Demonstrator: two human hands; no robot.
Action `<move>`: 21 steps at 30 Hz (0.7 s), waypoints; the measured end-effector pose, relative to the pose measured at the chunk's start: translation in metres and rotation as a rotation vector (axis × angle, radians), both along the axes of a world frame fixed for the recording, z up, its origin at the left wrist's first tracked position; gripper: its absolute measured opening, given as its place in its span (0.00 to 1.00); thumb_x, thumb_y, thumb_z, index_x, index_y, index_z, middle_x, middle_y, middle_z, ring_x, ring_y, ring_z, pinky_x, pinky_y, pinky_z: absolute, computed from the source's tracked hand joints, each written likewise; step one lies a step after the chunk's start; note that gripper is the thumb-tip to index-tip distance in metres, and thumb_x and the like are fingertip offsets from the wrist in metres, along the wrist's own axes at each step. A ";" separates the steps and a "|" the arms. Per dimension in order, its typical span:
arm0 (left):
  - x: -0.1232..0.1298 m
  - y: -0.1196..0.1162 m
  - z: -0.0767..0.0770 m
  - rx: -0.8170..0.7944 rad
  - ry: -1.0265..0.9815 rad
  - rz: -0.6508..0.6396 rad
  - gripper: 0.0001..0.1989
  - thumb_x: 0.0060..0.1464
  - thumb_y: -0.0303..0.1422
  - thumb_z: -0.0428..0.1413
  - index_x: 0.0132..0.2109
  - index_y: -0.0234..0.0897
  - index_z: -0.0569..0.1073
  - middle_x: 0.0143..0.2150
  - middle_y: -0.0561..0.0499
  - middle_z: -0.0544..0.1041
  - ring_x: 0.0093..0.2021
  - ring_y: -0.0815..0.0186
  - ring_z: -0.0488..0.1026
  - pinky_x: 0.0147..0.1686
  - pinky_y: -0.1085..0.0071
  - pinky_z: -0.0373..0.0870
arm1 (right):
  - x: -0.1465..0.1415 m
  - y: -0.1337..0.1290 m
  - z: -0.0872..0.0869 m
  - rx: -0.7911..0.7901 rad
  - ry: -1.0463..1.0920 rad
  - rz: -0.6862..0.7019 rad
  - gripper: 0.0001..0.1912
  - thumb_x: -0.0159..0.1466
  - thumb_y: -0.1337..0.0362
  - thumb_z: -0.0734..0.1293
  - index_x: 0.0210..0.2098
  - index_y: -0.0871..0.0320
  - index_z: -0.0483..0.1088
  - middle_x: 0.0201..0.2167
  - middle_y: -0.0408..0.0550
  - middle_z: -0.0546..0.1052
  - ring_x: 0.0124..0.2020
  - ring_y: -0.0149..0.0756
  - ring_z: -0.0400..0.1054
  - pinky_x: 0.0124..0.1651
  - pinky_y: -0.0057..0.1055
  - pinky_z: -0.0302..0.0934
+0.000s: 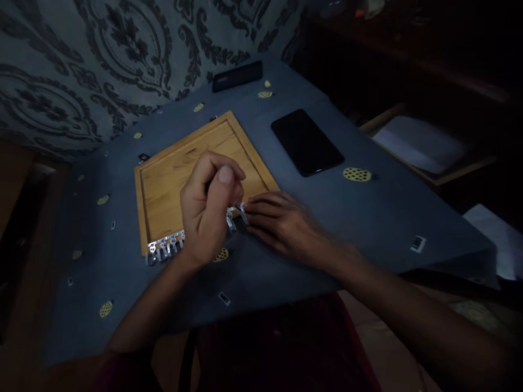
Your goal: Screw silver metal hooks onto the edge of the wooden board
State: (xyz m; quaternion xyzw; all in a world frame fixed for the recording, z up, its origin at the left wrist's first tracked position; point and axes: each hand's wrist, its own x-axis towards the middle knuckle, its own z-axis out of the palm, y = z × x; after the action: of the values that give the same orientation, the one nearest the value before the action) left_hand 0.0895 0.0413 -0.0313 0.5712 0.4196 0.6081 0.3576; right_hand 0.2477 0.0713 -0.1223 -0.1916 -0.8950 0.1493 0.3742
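Note:
A wooden board (pixel 163 190) with a raised rim lies on the table, metal hooks (pixel 165 247) in a row along its near edge. My left hand (pixel 208 209) is closed in a fist above that edge, thumb on top. Whatever it grips is hidden behind the fingers, and the hand covers part of the hook row. My right hand (pixel 286 223) rests at the board's near right corner, its fingers stretched out beside the last hooks and seeming to touch them. Two small dark metal loops (pixel 143 158) stick out at the far edge.
A black phone (pixel 306 142) lies right of the board, and a dark phone case (pixel 237 76) lies by the wall. Near it is a small pale object (pixel 267 84). The blue tablecloth (pixel 392 218) has a pineapple print. An open drawer with papers (pixel 417 142) is at right.

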 end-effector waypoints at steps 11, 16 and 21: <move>-0.007 0.011 -0.001 -0.043 -0.178 -0.148 0.09 0.67 0.30 0.53 0.37 0.40 0.73 0.20 0.59 0.58 0.19 0.70 0.53 0.22 0.69 0.53 | 0.000 0.000 -0.004 0.007 -0.011 0.001 0.09 0.73 0.65 0.67 0.46 0.59 0.80 0.47 0.50 0.84 0.54 0.47 0.75 0.55 0.46 0.70; -0.010 0.019 -0.002 -0.070 -0.157 -0.254 0.08 0.68 0.33 0.54 0.37 0.41 0.73 0.20 0.58 0.60 0.19 0.70 0.54 0.22 0.68 0.51 | -0.001 0.000 -0.004 0.016 0.005 -0.001 0.09 0.74 0.65 0.66 0.47 0.58 0.80 0.48 0.51 0.84 0.54 0.46 0.75 0.55 0.46 0.70; -0.012 0.021 -0.003 -0.073 -0.097 -0.330 0.08 0.68 0.31 0.51 0.38 0.41 0.72 0.21 0.58 0.60 0.20 0.70 0.54 0.23 0.68 0.53 | -0.001 -0.001 -0.003 0.001 -0.017 -0.009 0.09 0.73 0.66 0.67 0.48 0.57 0.80 0.50 0.51 0.84 0.55 0.46 0.75 0.56 0.46 0.70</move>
State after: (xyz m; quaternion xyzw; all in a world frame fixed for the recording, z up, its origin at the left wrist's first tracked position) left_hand 0.0778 0.0627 -0.0338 0.5891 0.3241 0.5523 0.4928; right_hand 0.2465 0.0701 -0.1249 -0.1966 -0.8973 0.1457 0.3674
